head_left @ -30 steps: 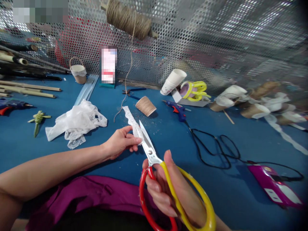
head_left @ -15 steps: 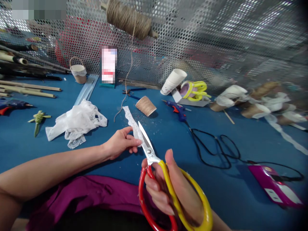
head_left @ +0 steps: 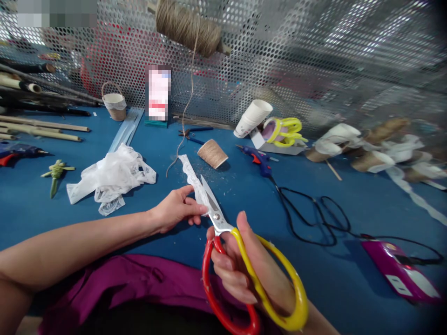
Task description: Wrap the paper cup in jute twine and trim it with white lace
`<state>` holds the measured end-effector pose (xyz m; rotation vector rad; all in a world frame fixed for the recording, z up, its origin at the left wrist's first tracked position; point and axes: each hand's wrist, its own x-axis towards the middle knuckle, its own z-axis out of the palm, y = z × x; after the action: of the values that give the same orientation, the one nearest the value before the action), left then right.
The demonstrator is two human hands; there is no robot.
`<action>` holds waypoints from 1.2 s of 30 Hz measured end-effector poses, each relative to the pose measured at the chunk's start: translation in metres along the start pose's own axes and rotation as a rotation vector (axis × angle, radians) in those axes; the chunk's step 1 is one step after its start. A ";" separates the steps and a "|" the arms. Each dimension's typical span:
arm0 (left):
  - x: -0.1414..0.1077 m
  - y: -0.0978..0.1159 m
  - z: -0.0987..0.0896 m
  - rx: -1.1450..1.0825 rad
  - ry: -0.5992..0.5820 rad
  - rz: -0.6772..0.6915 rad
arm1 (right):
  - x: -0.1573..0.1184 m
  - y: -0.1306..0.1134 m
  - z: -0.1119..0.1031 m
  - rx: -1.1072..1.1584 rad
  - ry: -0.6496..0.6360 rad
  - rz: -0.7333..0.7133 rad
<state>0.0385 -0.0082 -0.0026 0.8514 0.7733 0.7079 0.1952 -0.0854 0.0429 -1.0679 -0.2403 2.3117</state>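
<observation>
My left hand point(head_left: 180, 208) pinches the near end of a white lace strip point(head_left: 193, 177), whose far end stretches forward over the blue table. In my right hand point(head_left: 240, 270) is a large pair of scissors point(head_left: 215, 216) with one red and one yellow handle. The blades point forward and lie along the right side of the lace, close to my left fingertips. Whether the lace is between the blades I cannot tell. A twine-wrapped cup point(head_left: 212, 154) lies on its side beyond the blade tips. Left of my left hand rests a crumpled heap of white lace point(head_left: 113, 174).
A blue glue gun point(head_left: 256, 159) trails a black cord to a purple power strip point(head_left: 398, 270) at right. Stacked paper cups point(head_left: 252, 118), pliers point(head_left: 192, 135) and a small basket point(head_left: 114, 104) stand or lie along the mesh wall. A twine spool point(head_left: 187, 28) hangs above.
The scissor handles have drawn slightly closer together. My left hand keeps its hold on the lace, almost in the same place.
</observation>
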 end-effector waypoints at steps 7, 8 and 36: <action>-0.001 0.003 0.002 0.054 0.005 -0.018 | 0.001 0.001 0.001 -0.010 0.057 -0.011; -0.001 0.003 0.002 0.059 0.006 -0.024 | 0.001 0.001 0.000 -0.006 0.056 -0.011; -0.004 0.007 0.003 0.115 -0.015 -0.100 | 0.003 -0.011 0.003 -0.020 0.076 0.047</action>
<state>0.0372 -0.0092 0.0055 0.9140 0.8435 0.5719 0.1965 -0.0740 0.0470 -1.1807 -0.2118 2.3086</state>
